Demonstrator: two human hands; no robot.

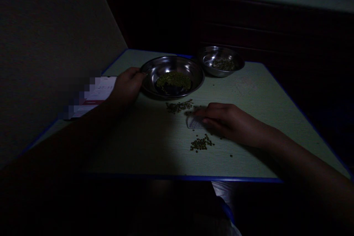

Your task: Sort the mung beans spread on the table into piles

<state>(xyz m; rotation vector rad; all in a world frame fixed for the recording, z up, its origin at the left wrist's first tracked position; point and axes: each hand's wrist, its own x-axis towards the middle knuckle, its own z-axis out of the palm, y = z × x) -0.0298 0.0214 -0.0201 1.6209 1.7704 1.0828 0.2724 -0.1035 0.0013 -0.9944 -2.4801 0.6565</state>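
My left hand (125,87) grips the left rim of a large steel dish (193,77) that holds a heap of green beans (173,80). My right hand (231,120) lies on the pale green table (276,118) with its fingers closed together over a small white card (193,122). A loose pile of green beans (179,106) lies just beyond its fingertips. A second small pile of beans (201,143) sits nearer me, below the hand.
A smaller steel bowl (210,57) with some beans stands at the back right of the dish. Papers (92,96) lie at the table's left edge. The table has a blue rim (193,178). The room around is dark.
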